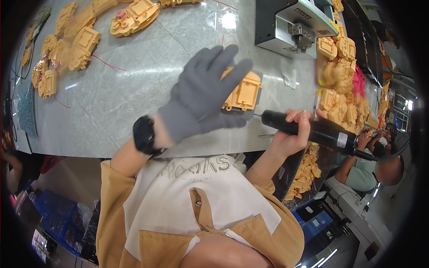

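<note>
My left hand (201, 96), in a grey glove, is closed around a yellow-orange plastic housing (246, 93) above the grey table. Its fingers cover the housing's left side, and a boxy raised section faces up. My bare right hand (295, 131) grips a black electric screwdriver (319, 131) lying almost level, its cord trailing off to the right. The thin bit points left at the housing's lower corner; whether it touches a screw there I cannot tell.
A grey metal machine (290, 29), probably a screw feeder, stands at the back right. Many yellow-orange housings (344, 73) are piled beyond the right edge. Others, some with red wires, lie on the table's far left (83, 47). A bin of small yellow parts (306, 174) sits lower right. Other people work farther right.
</note>
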### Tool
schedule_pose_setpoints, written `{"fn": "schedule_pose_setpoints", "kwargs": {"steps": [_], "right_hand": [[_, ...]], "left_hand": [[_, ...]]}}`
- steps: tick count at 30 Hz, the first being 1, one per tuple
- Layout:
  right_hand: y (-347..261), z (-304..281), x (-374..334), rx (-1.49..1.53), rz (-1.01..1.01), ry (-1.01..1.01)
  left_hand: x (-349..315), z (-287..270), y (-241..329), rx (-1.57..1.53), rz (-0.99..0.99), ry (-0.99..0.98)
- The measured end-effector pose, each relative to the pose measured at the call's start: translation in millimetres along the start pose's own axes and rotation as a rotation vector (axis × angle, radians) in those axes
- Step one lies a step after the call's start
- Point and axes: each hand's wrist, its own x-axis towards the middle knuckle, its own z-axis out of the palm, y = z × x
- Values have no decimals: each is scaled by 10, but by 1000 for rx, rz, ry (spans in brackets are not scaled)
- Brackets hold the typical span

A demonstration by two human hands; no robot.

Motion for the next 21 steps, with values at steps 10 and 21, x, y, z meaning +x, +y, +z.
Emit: {"fn": "schedule_pose_setpoints", "kwargs": {"steps": [10,21], "right_hand": [[-334,165,836,236,-321,-174],[-69,1062,1456,-6,-481,-311]], "left_hand": [[47,154,-134,-94,36,-67],[-306,342,-274,-367,-3,219]]}}
